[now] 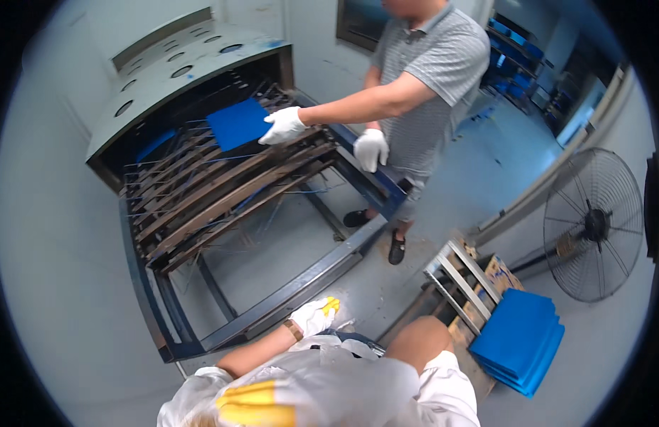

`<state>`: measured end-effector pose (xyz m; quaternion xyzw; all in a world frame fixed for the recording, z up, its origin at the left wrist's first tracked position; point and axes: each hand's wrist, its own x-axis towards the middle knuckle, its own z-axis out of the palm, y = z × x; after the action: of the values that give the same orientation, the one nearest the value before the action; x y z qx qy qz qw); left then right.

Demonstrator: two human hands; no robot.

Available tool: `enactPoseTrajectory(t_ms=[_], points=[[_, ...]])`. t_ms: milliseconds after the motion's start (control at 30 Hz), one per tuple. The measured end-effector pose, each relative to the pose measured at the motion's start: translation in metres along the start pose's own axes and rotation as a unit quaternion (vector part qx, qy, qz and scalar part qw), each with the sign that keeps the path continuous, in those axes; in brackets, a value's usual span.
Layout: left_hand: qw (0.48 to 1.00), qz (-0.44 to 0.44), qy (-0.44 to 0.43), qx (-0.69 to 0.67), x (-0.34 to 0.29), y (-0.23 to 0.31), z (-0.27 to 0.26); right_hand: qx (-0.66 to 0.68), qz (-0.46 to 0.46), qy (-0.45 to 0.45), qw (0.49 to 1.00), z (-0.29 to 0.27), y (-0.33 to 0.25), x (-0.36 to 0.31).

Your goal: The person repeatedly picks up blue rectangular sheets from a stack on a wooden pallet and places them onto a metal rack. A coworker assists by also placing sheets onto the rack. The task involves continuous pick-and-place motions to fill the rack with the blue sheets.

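Note:
My left hand (314,317), in a white glove with yellow fingertips, is beside the near rail of a dark metal frame (294,281). Its fingers point right, loosely bent, with nothing visible in them. Close to the lower edge, my blurred right hand (262,404) is raised in front of my body, yellow glove fingers stretched side by side toward the left; I see nothing held. Across the frame, a co-worker's white-gloved hand (282,126) is at the edge of a blue sheet (238,124) lying on brown slats (226,196). The co-worker's other glove (372,149) hangs beside the frame.
A pale hood with round holes (180,71) covers the slats' far end, where another blue piece (156,144) lies. At right stand a floor fan (594,224), a metal ladder-like rack (463,279) and a stack of blue sheets (516,334). The co-worker (429,78) stands beyond the frame.

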<state>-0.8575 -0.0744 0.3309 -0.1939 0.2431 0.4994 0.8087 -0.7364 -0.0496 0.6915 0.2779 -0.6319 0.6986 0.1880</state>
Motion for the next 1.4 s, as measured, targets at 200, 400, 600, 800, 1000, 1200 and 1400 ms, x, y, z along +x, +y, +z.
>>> enactPoseTrajectory(t_ms=[200, 400, 600, 800, 1000, 1200, 1400], points=[[0.967, 0.163, -0.053, 0.189, -0.023, 0.031, -0.031, 0.132, -0.048, -0.130, 0.981, 0.012, 0.030, 0.046], [0.991, 0.127, -0.032, -0.036, -0.044, 0.047, -0.013, 0.167, -0.066, -0.154, 0.972, 0.017, 0.048, 0.072], [0.986, 0.136, -0.045, 0.080, -0.040, 0.061, -0.016, 0.169, -0.073, -0.144, 0.972, 0.015, 0.054, 0.084], [0.997, 0.077, -0.018, -0.018, -0.037, 0.059, -0.009, 0.158, -0.055, -0.112, 0.979, 0.009, 0.050, 0.090], [0.957, 0.142, -0.158, 0.196, -0.035, 0.061, -0.022, 0.072, 0.077, 0.216, 0.971, -0.015, 0.063, 0.108], [0.907, 0.217, -0.199, 0.302, -0.029, 0.062, -0.010, -0.033, 0.109, 0.340, 0.933, -0.057, 0.130, 0.105], [0.840, 0.274, -0.065, 0.464, -0.018, 0.068, -0.062, -0.511, 0.038, 0.335, 0.791, -0.078, 0.165, 0.108]])
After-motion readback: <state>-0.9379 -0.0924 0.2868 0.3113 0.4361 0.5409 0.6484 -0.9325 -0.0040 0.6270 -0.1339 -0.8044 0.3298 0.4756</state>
